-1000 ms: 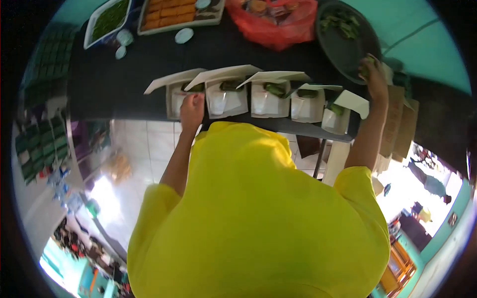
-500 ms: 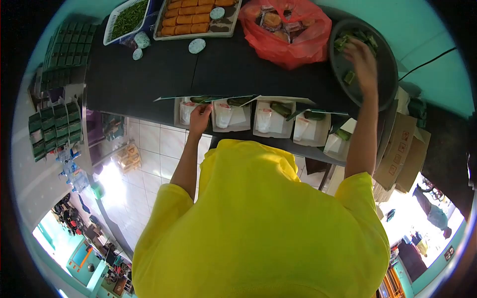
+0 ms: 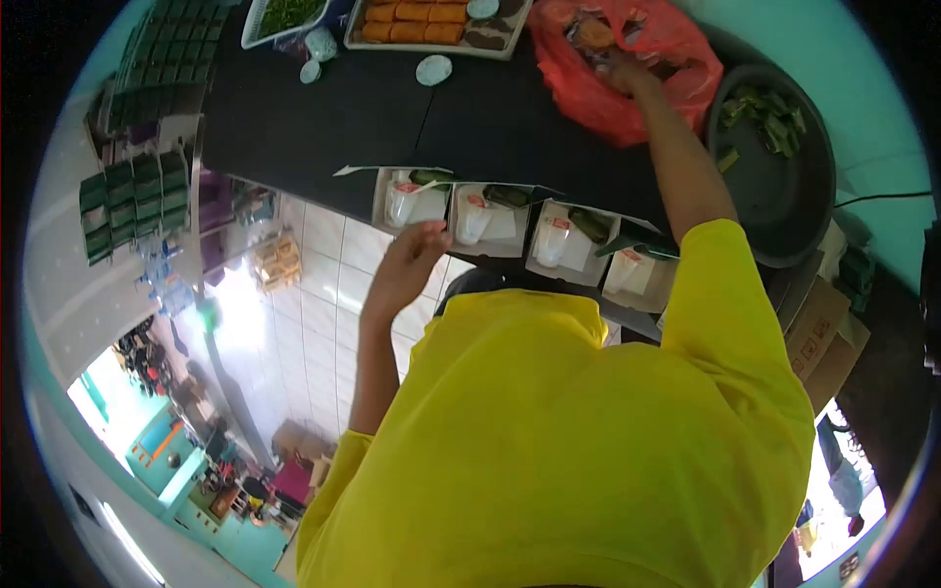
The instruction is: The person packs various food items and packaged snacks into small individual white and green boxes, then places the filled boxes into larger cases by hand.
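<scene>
My right hand (image 3: 629,74) reaches into a red plastic bag (image 3: 676,54) holding plastic-wrapped round pastries (image 3: 594,33). Its fingers are dim and partly hidden among them, so their grip cannot be told. My left hand (image 3: 407,265), fingers curled together and nothing visible in them, hovers in front of a row of open cardboard boxes. Nearest to it are the leftmost box (image 3: 424,208) and the second box (image 3: 502,237). Each box in view holds a clear plastic cup with red print, such as this cup (image 3: 401,201); several also show a green leaf-wrapped roll (image 3: 589,225).
A dark round basin (image 3: 774,211) with leaf-wrapped pieces (image 3: 769,120) stands right of the bag. At the back are a tray of fried rolls (image 3: 431,20), a white basket of green chillies (image 3: 279,22) and round lids (image 3: 434,70) on the black table (image 3: 323,118).
My right hand has moved left from the basin into the red bag. My left hand has drawn back from the leftmost box toward my body. The view has shifted and turned slightly.
</scene>
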Action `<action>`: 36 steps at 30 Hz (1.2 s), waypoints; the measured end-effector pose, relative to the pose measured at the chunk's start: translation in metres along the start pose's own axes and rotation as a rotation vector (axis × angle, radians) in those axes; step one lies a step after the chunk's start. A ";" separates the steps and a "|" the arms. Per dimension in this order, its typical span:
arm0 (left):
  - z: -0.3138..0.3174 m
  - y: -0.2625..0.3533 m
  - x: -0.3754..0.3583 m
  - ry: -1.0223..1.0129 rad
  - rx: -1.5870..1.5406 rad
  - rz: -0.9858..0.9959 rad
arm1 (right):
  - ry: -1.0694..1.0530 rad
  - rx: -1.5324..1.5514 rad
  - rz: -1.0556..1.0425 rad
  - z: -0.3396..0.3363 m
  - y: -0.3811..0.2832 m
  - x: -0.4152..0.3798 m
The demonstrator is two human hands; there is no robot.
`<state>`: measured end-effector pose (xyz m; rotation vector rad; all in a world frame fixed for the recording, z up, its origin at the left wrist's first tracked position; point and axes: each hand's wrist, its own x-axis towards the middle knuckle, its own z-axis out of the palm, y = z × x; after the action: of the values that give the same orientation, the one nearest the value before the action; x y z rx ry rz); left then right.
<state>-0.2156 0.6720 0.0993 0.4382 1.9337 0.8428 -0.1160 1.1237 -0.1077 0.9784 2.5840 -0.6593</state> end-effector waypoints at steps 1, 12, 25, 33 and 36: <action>-0.002 0.034 -0.003 -0.095 -0.128 0.056 | -0.174 0.043 0.010 -0.015 0.000 -0.001; 0.135 0.186 0.318 -0.202 0.786 0.782 | 0.297 0.729 0.074 -0.118 0.031 -0.132; 0.182 0.175 0.394 -0.132 1.595 0.669 | -0.059 0.838 0.183 -0.094 0.048 -0.067; 0.096 0.222 0.304 -0.072 1.000 0.845 | -0.238 0.931 0.230 -0.102 -0.007 -0.061; 0.045 0.235 0.207 -0.173 0.544 0.616 | -0.296 0.911 0.208 -0.100 -0.011 -0.058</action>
<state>-0.2874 0.9797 0.1239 1.4362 1.8646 0.6029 -0.0927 1.1368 0.0050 1.2265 1.8492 -1.8240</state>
